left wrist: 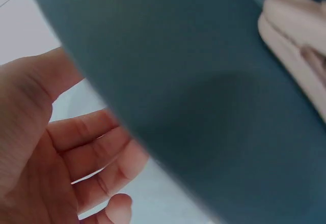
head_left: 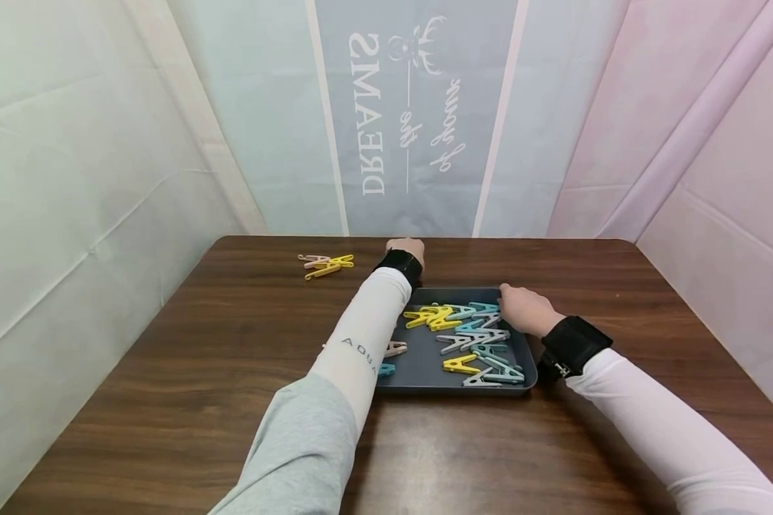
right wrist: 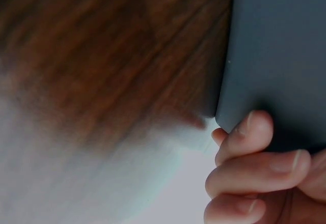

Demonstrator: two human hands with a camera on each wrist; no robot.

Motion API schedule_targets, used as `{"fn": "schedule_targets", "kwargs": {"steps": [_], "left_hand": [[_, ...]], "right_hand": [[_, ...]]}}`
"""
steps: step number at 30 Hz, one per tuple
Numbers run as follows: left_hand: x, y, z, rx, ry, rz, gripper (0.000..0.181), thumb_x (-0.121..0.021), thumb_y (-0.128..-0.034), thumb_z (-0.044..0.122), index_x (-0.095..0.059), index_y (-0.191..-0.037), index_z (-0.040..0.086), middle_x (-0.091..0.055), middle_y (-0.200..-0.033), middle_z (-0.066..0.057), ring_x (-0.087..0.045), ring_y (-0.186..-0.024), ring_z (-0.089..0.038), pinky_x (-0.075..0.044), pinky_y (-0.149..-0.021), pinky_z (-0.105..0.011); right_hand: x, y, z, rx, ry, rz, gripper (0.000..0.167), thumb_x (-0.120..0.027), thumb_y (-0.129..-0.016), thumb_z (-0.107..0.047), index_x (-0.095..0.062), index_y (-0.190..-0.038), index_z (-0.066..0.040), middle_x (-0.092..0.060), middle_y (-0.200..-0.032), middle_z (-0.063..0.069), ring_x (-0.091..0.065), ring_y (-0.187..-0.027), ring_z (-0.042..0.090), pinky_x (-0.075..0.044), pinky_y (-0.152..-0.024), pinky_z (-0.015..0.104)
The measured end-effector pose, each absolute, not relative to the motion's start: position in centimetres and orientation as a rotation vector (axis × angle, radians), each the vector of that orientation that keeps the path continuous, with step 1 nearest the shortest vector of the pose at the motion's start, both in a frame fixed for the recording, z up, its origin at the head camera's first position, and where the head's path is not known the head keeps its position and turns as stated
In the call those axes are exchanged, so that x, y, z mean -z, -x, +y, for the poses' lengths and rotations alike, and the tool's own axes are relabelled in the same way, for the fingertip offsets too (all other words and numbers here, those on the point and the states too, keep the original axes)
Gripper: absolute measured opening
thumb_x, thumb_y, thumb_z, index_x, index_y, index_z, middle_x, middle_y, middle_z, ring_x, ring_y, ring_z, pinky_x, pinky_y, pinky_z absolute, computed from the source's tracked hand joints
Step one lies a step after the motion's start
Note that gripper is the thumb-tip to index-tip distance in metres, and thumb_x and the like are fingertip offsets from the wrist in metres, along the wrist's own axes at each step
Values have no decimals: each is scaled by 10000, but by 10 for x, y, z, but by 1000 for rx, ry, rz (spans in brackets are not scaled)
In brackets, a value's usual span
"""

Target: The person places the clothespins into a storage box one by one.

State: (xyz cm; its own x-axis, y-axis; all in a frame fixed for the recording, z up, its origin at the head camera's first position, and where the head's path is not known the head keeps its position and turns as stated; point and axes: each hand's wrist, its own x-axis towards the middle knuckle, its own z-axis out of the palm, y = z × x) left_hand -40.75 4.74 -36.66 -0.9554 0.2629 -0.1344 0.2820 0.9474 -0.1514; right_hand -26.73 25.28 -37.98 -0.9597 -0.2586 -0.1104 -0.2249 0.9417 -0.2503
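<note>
A dark grey tray (head_left: pixel 425 372) holds several clothespins in yellow (head_left: pixel 460 364), blue, green and grey. My right hand (head_left: pixel 527 309) grips its far right corner; curled fingers show against the tray wall in the right wrist view. My left arm reaches across the tray's left part and hides some of it. Just past the far left corner is my left hand (head_left: pixel 407 247). In the left wrist view its fingers (left wrist: pixel 94 155) are loosely bent behind the tray's edge, with gaps between them; whether they touch the tray is hard to tell. A pale pink clothespin (left wrist: pixel 298 20) lies inside.
A few pink and yellow clothespins (head_left: pixel 328 265) lie on the wooden table (head_left: pixel 245 372) at the far left, outside the tray. A printed curtain (head_left: pixel 412 207) hangs behind the table's far edge, and pale cloth walls stand at both sides.
</note>
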Motion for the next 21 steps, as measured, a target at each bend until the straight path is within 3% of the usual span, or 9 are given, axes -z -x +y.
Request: {"fn": "schedule_targets", "kwargs": {"steps": [4, 9, 16, 21], "left_hand": [[350, 404, 45, 248, -562, 3024, 230, -628, -920, 301, -685, -1107, 178, -682, -1046, 13, -631, -940, -161, -504, -809, -380], [326, 390, 45, 201, -829, 3044, 164, -649, -913, 324, -672, -977, 175, -667, -900, 33, -626, -825, -134, -514, -749, -326], [307, 350, 46, 293, -1245, 2951, 267, -666, -900, 364, -655, -1047, 142, -640, -935, 9, -597, -830, -137, -490, -741, -306], [298, 325, 39, 334, -1405, 2866, 268, -673, -896, 402, -659, -989, 151, -618, -886, 21, -576, -787, -126, -467, -698, -292]], "right_hand": [[378, 267, 252, 357, 370, 2946, 321, -435, -1018, -63, -454, -1224, 181, -575, -763, 114, -563, -625, 217, -442, -578, 370], [378, 267, 253, 341, 361, 2954, 318, -439, -1013, -64, -461, -1216, 179, -599, -802, 138, -585, -660, 228, -471, -599, 389], [379, 269, 253, 348, 358, 2952, 306, -446, -1007, -60, -466, -1202, 175, -607, -829, 158, -582, -674, 235, -477, -604, 397], [381, 269, 252, 348, 363, 2954, 307, -443, -1010, -63, -466, -1207, 171, -594, -800, 132, -564, -647, 218, -455, -585, 375]]}}
